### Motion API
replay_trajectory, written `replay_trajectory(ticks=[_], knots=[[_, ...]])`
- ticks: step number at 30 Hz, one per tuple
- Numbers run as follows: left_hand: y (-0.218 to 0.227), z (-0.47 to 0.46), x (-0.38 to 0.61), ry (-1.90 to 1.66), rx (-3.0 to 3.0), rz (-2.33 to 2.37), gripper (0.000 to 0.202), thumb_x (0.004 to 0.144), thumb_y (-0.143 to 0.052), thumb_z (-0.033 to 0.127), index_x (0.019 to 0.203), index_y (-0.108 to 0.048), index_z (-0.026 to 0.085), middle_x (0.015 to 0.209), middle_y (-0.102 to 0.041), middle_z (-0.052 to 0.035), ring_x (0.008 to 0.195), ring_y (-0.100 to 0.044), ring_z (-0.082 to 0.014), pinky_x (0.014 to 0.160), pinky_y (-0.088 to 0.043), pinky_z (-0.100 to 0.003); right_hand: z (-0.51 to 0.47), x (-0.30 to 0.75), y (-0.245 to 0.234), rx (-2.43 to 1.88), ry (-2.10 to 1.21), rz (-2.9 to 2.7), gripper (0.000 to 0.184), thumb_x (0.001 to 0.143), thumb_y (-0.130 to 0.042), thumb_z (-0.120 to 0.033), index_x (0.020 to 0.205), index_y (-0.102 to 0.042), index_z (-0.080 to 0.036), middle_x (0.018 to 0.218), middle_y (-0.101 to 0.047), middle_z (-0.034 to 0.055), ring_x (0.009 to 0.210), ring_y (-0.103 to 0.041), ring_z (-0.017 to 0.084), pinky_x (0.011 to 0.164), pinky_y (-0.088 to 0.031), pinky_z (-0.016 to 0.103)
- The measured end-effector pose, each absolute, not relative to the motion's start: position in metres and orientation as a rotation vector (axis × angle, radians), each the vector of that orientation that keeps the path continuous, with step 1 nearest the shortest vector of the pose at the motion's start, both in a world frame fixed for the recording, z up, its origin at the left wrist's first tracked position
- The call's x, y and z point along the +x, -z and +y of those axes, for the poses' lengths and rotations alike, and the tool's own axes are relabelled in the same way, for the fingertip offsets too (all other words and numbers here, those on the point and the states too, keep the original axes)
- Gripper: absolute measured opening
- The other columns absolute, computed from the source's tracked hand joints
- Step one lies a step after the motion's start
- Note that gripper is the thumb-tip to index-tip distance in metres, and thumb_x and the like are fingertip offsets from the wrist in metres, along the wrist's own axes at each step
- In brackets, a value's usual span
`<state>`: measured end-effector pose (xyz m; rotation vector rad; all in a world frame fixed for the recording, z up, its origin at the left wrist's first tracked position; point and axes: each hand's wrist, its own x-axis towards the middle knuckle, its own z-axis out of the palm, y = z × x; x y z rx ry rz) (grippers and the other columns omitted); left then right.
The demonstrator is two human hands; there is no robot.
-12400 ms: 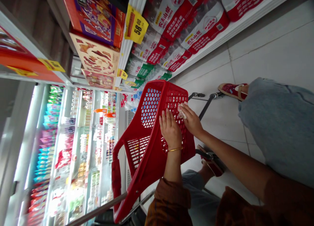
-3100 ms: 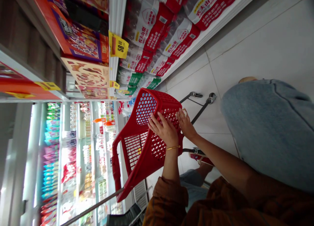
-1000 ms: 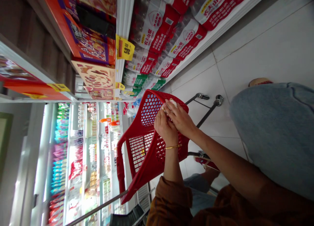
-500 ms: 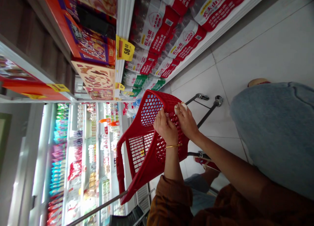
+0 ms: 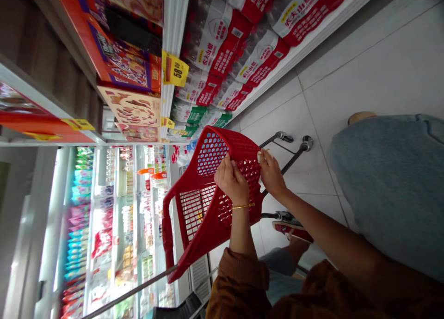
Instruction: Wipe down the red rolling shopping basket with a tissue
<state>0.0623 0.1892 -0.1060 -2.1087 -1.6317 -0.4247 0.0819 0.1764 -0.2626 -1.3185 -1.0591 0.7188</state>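
Note:
A red plastic shopping basket (image 5: 197, 242) with perforated walls sits tilted on a wheeled cart frame in the middle of the picture. My left hand (image 5: 231, 179), with a gold bangle (image 5: 243, 206) on the wrist, lies against the basket's perforated wall. My right hand (image 5: 272, 173) touches the same wall higher up, near the rim. Its fingertips pinch a small white tissue (image 5: 260, 156), mostly hidden by the fingers. A brown sleeve (image 5: 243, 282) covers my left forearm.
Shrink-wrapped packs of Nongfu Spring bottled water (image 5: 232, 41) fill a shelf beside the basket, with a yellow 58.00 price tag (image 5: 175, 69). A lit refrigerated display case (image 5: 121, 217) stands beyond it. Cart castors (image 5: 305, 144) rest on white floor tiles (image 5: 347, 64), near denim-clad legs (image 5: 391, 189).
My hands have drawn further apart along the basket wall. The right hand has moved away from the left, and less of the white tissue shows between its fingers.

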Motion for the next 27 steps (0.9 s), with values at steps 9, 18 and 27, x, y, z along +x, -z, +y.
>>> replay_trajectory(ticks=[9, 18, 27], knots=[[0.104, 0.182, 0.060, 0.399, -2.086, -1.597, 0.033, 0.097, -0.040, 0.029, 0.116, -0.064, 0.015, 0.111, -0.070, -0.0138, 0.104, -0.065, -0.0205, 0.092, -0.049, -0.037, 0.178, 0.088, 0.252, -1.310, -0.760, -0.934, 0.046, 0.096, -0.028, -0.016, 0.140, -0.040, -0.009, 0.134, -0.051, 0.0211, 0.132, -0.042, 0.029, 0.105, -0.042, 0.054], [0.102, 0.175, 0.061, 0.451, -2.131, -1.568, 0.030, 0.096, -0.043, 0.025, 0.113, -0.064, 0.013, 0.108, -0.071, -0.0137, 0.104, -0.065, -0.0202, 0.092, -0.050, -0.037, 0.183, 0.125, 0.186, -1.107, -0.759, -1.059, 0.047, 0.092, -0.030, -0.010, 0.137, -0.044, -0.016, 0.136, -0.049, 0.0144, 0.134, -0.040, 0.024, 0.112, -0.039, 0.048], [0.101, 0.167, 0.063, 0.462, -2.156, -1.621, 0.032, 0.097, -0.040, 0.026, 0.114, -0.064, 0.014, 0.111, -0.070, -0.0132, 0.105, -0.064, -0.0203, 0.094, -0.049, -0.039, 0.183, 0.130, 0.166, -1.018, -0.625, -1.290, 0.047, 0.098, -0.033, -0.020, 0.145, -0.032, -0.017, 0.144, -0.042, 0.0126, 0.144, -0.022, 0.028, 0.116, -0.031, 0.050]])
